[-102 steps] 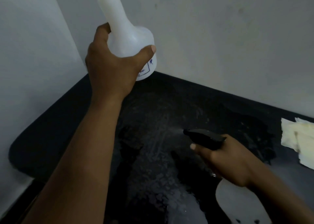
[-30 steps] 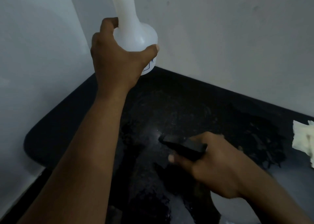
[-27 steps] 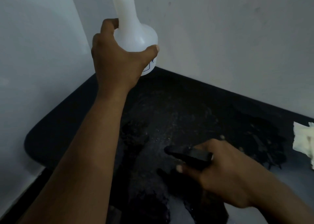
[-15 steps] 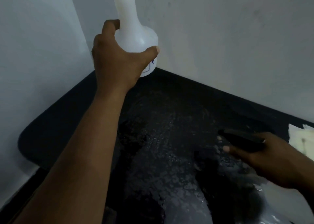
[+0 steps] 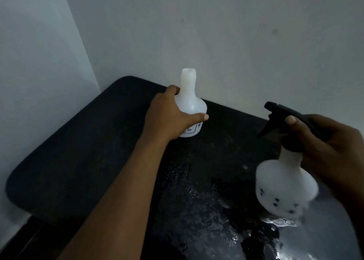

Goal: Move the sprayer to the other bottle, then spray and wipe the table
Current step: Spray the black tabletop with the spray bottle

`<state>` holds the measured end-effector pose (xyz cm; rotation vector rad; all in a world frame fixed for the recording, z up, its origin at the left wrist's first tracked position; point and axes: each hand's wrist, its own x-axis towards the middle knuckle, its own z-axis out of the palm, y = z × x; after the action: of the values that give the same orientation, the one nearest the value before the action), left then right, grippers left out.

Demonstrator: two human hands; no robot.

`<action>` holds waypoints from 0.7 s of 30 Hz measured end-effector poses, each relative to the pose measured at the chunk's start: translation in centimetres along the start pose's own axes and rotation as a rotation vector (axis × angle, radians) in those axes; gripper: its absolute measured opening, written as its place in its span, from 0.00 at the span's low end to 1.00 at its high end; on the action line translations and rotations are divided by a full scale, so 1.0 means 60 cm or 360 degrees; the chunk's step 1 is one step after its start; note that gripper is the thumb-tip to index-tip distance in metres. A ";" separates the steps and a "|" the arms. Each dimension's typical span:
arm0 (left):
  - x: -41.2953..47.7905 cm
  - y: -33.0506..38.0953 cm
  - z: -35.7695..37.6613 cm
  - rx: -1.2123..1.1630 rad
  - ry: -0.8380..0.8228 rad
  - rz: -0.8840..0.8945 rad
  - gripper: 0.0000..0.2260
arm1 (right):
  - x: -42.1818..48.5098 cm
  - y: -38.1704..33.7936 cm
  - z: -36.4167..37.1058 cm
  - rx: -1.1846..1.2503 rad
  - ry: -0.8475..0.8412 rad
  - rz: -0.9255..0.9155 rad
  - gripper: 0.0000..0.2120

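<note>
The black sprayer (image 5: 283,119) sits screwed onto the bottle (image 5: 285,186) at the near right, so the swap looks done. The right hand (image 5: 332,147) is clamped around that bottle's neck and trigger head, nozzle pointing left. Over at the far centre, the left hand (image 5: 171,119) is wrapped around the open-necked bottle (image 5: 190,110), which stands upright on the worktop (image 5: 78,151) close to the back wall. Spraying looks well along: droplets and wet sheen spread across the dark middle and near right of the surface, while the left side stays dry and matte. Wiping is left, I'd say, and no cloth is in view. Plain pale walls meet in the corner behind.
</note>
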<state>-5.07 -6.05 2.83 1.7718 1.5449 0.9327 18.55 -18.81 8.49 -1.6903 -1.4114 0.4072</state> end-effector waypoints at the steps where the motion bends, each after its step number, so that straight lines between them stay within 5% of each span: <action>1: 0.002 0.000 0.006 -0.0005 0.0051 -0.0008 0.37 | 0.009 -0.005 -0.001 -0.0002 0.0015 -0.0017 0.13; 7: 0.021 0.009 0.057 -0.0145 0.0172 -0.0055 0.41 | 0.116 0.018 0.031 -0.0019 0.0003 -0.0192 0.09; 18: 0.180 0.005 0.098 0.0091 -0.0173 0.0187 0.42 | 0.281 0.058 0.063 -0.0334 -0.0127 -0.0239 0.06; 21: 0.200 -0.015 0.109 0.0167 -0.0275 0.0214 0.41 | 0.304 0.052 0.062 -0.0460 -0.0206 -0.0219 0.13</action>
<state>0.65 5.99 -0.21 1.9953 1.4020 0.7493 23.40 -0.58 8.91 -1.8060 -1.7380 0.2476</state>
